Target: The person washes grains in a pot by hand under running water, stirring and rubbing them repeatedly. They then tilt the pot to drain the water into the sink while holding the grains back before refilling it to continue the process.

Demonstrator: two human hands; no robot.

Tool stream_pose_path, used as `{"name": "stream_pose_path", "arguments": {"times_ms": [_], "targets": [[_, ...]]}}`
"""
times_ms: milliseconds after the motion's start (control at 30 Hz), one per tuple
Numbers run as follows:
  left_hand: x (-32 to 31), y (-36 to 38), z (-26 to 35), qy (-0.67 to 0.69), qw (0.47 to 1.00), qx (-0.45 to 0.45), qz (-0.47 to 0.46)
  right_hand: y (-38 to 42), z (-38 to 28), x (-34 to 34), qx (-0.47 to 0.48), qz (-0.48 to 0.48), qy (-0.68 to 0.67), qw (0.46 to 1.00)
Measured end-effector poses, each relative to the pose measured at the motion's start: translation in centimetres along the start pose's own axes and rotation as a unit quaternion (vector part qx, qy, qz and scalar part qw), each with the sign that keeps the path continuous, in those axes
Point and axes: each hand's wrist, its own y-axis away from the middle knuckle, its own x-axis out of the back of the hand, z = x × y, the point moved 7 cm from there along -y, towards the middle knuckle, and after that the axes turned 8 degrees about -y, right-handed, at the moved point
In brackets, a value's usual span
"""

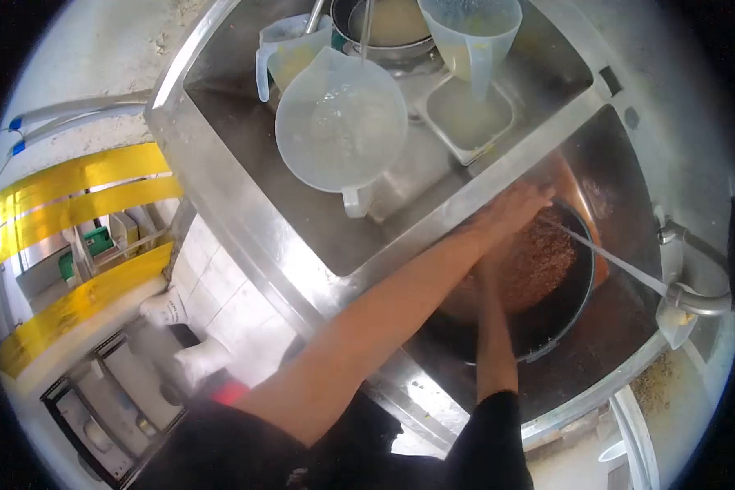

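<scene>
A large dark pot [578, 304] stands in the right-hand sink basin, with reddish-brown small grains or beans [539, 265] in it. A thin stream of water [612, 260] runs from the tap [702, 304] into the pot. My left hand [518, 208] reaches across to the pot's far rim, its fingers stretched out over the edge. Beneath the left forearm, my right hand [488, 273] is down in the pot, smeared by motion, its fingers hidden.
The left basin [294, 208] holds a translucent jug [340, 122], two more jugs [296, 53] [475, 33], a metal pan [384, 51] and a square steel container [469, 118]. A steel divider [465, 200] separates the basins. Yellow slats [82, 184] stand at left.
</scene>
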Motion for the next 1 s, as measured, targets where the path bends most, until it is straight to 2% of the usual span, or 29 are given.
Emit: {"name": "stream_pose_path", "arguments": {"times_ms": [33, 67, 100, 133, 167, 200, 233, 300, 400, 467, 533, 567, 600, 667, 700, 833, 900, 967, 1000], "targets": [[0.8, -0.1, 0.0, 0.001, 1.000, -0.003, 0.004, 2.3, -0.3, 0.6, 0.087, -0.076, 0.168, 0.979], [2.1, 0.5, 0.5, -0.012, 1.000, -0.022, 0.006, 3.0, 0.5, 2.6, 0.086, -0.075, 0.172, 0.979], [2.8, 0.7, 1.4, -0.023, 0.999, -0.046, 0.007, 3.6, 1.2, 3.5, 0.143, -0.160, 0.313, 0.925], [2.4, 0.7, 1.8, -0.016, 0.998, -0.053, 0.012, 3.9, 2.1, 3.8, 0.197, -0.240, 0.447, 0.839], [2.5, 0.8, 1.7, -0.027, 0.994, -0.070, 0.086, 1.9, 3.1, 4.9, 0.077, -0.186, 0.415, 0.887], [2.2, 0.9, 1.6, -0.038, 0.983, -0.084, 0.156, 1.8, 3.4, 4.9, 0.077, -0.179, 0.420, 0.886], [2.3, 1.0, 2.0, -0.031, 0.984, -0.084, 0.154, 2.1, 3.0, 4.4, 0.097, -0.195, 0.417, 0.883], [2.5, 1.4, 1.9, -0.046, 0.998, -0.018, 0.031, 3.0, 1.2, 3.3, 0.130, -0.237, 0.404, 0.874], [3.3, 1.1, 1.9, -0.048, 0.998, -0.011, -0.044, 4.4, -1.7, 2.1, 0.164, -0.288, 0.376, 0.866], [1.9, 1.1, 1.5, -0.052, 0.998, 0.000, -0.041, 4.9, -2.8, 1.6, 0.206, -0.301, 0.364, 0.857], [3.6, 0.8, 2.1, -0.059, 0.995, -0.048, 0.061, 2.6, -0.5, 4.2, 0.197, -0.262, 0.406, 0.853], [3.7, 0.6, 2.1, -0.055, 0.998, -0.013, -0.014, 0.1, -0.7, 5.5, 0.211, -0.122, 0.428, 0.870], [4.4, 0.4, 2.4, -0.056, 0.998, -0.007, -0.016, -0.5, -0.4, 6.6, 0.211, 0.012, 0.442, 0.872], [4.3, 0.9, 2.6, -0.040, 0.999, -0.014, -0.015, -3.0, 3.4, 2.6, 0.185, -0.045, 0.273, 0.943], [2.4, 1.0, 2.0, -0.035, 0.997, -0.038, 0.053, -1.9, 3.3, 1.8, 0.181, -0.055, 0.267, 0.945], [1.9, 0.8, 1.5, -0.050, 0.998, -0.030, 0.008, 3.2, -3.2, -2.5, 0.074, -0.300, 0.171, 0.936], [2.1, 0.8, 2.0, -0.044, 0.999, -0.015, 0.025, 6.4, -4.1, 1.1, 0.242, -0.344, 0.311, 0.852], [3.0, 1.0, 2.3, -0.030, 0.999, -0.005, 0.031, 6.0, 4.0, 7.4, 0.171, -0.213, 0.411, 0.870], [3.1, 1.0, 2.1, -0.013, 1.000, 0.001, 0.024, 3.5, 2.7, 9.7, 0.222, -0.079, 0.459, 0.857]]}}
